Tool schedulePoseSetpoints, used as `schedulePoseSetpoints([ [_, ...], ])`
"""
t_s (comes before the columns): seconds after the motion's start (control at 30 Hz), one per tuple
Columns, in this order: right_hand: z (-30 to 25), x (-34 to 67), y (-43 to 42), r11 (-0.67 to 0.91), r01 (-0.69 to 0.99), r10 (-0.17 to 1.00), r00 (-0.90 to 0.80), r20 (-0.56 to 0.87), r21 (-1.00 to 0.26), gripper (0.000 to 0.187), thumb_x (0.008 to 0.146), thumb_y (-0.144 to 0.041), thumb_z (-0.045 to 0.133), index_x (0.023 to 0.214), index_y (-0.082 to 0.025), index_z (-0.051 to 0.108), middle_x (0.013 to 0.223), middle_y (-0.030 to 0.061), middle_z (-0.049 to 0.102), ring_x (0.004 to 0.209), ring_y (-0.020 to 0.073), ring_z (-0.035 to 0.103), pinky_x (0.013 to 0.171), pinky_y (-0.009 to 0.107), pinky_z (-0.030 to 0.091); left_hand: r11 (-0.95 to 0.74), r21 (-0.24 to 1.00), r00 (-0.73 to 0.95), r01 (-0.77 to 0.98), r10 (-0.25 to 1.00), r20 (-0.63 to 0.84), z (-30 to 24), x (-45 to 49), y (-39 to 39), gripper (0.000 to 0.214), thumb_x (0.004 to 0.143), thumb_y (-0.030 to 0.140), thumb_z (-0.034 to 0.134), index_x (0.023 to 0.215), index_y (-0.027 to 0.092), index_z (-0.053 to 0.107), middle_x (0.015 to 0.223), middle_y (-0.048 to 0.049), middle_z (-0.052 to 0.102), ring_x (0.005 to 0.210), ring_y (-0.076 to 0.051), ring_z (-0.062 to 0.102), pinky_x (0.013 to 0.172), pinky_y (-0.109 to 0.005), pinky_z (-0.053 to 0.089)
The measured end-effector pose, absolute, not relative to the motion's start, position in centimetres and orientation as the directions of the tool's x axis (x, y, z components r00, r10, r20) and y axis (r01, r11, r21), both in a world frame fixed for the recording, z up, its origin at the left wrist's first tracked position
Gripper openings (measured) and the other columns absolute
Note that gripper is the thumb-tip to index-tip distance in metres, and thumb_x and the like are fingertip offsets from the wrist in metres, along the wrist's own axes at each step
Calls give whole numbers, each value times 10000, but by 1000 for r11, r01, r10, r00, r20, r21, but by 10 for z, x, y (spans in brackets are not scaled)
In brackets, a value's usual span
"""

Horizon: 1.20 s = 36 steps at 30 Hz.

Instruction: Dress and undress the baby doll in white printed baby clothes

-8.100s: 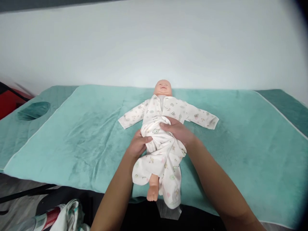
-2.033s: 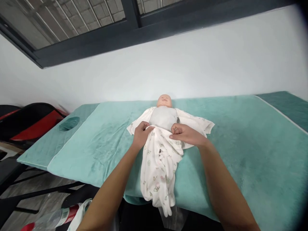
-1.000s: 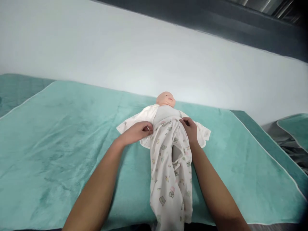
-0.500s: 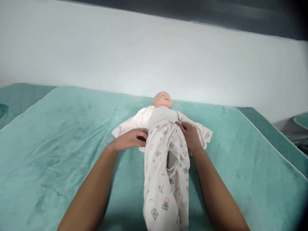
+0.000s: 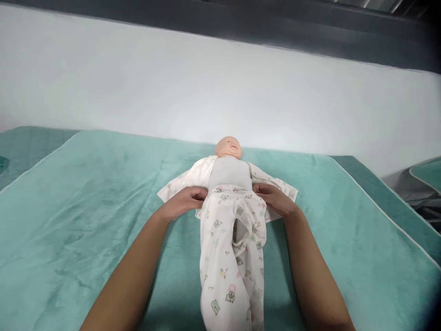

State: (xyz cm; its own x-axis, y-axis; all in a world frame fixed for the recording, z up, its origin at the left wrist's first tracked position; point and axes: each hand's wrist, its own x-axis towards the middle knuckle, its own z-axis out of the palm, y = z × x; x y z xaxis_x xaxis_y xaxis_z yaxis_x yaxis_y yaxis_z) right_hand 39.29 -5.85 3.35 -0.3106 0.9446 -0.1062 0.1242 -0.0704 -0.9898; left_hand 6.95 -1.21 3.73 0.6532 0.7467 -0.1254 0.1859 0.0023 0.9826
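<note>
A baby doll (image 5: 228, 148) lies on its back, head at the far end and legs toward me. Its pale grey torso shows between the open fronts of a white printed jacket (image 5: 201, 171), whose sleeves spread to both sides. White trousers (image 5: 220, 248) with small bear prints cover its lower body, with an opening at the crotch. My left hand (image 5: 186, 201) is closed at the left side of the waistband, fingertips hidden behind the cloth. On the opposite side, my right hand (image 5: 274, 198) is closed at the waistband's right edge, its fingertips partly hidden.
A green plush sheet (image 5: 103, 220) with pale piping covers the surface under the doll, with creases on the left. Behind it stands a white wall (image 5: 193, 87) with a dark band above. Part of another green-topped surface (image 5: 429, 174) shows at the right edge.
My right hand has shifted from the front of the waistband out to its side. The waistband now lies straighter across the torso. My left hand stays at its side; the view has tilted slightly.
</note>
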Motion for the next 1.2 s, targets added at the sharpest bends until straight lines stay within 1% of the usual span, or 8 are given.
schedulePoseSetpoints([
  [0.13, 31, 390, -58, -65, 147, 937, -332, -111, -987, 362, 683, -456, 777, 751, -193, 538, 787, -4, 516, 729, 150, 457, 669, 274, 387, -12, 985, 608, 172, 788, -97, 35, 73, -14, 172, 715, 312, 694, 723, 164, 608, 770, -9, 592, 704, -141, 542, 606, -235, 422],
  [0.37, 19, 385, -50, 124, 309, 969, -240, 49, -943, 212, 754, -351, 629, 723, -203, 480, 726, -34, 431, 684, 127, 387, 634, 255, 335, -89, 984, 511, 155, 860, -3, 22, 80, -13, 201, 715, 235, 633, 704, 201, 435, 658, 53, 415, 587, -91, 374, 518, -207, 285],
  [0.6, 11, 368, -45, 108, 225, 994, -46, 100, -968, 177, 813, -344, 551, 900, -240, 437, 762, -43, 456, 666, 131, 393, 592, 241, 336, -92, 988, 396, 120, 918, 38, 15, 85, -10, 232, 731, 179, 582, 726, 217, 353, 660, 58, 353, 567, -95, 306, 503, -214, 253],
  [0.73, 7, 362, -39, 131, 244, 989, 40, 145, -961, 108, 815, -293, 507, 887, -241, 445, 762, -44, 453, 674, 135, 387, 611, 244, 340, -91, 993, 314, 70, 947, 65, 13, 90, -11, 200, 725, 152, 557, 755, 222, 372, 656, 62, 375, 557, -97, 318, 512, -215, 270],
  [0.87, 3, 358, -36, 114, 211, 986, 95, 137, -971, 59, 818, -268, 487, 855, -234, 455, 756, -41, 424, 675, 136, 396, 608, 247, 335, -143, 987, 133, 75, 982, 132, 14, 95, -15, 128, 712, 127, 533, 791, 213, 479, 666, 51, 465, 584, -106, 401, 543, -228, 312],
  [0.97, 2, 356, -38, 176, 280, 967, 132, 220, -944, 46, 830, -241, 483, 868, -231, 507, 797, -23, 479, 738, 155, 453, 681, 272, 378, -208, 971, 103, 119, 975, 196, 16, 95, -18, 132, 713, 114, 520, 802, 197, 570, 738, 19, 546, 690, -129, 497, 639, -249, 388],
  [1.07, 6, 355, -41, 332, 389, 908, 116, 403, -860, 80, 829, -210, 524, 886, -230, 577, 986, 29, 540, 942, 197, 521, 840, 321, 421, -318, 943, 232, 101, 929, 288, 18, 88, -14, 84, 753, 147, 572, 812, 196, 605, 972, -33, 600, 957, -178, 568, 841, -286, 445],
  [1.2, 12, 357, -42, 456, 300, 879, -5, 477, -838, 90, 861, -222, 555, 934, -245, 603, 1229, 75, 523, 1224, 243, 489, 1011, 382, 410, -358, 933, 431, 28, 847, 311, 24, 73, -5, 58, 819, 236, 639, 865, 202, 628, 1390, -94, 506, 1337, -260, 449, 1090, -369, 372],
])
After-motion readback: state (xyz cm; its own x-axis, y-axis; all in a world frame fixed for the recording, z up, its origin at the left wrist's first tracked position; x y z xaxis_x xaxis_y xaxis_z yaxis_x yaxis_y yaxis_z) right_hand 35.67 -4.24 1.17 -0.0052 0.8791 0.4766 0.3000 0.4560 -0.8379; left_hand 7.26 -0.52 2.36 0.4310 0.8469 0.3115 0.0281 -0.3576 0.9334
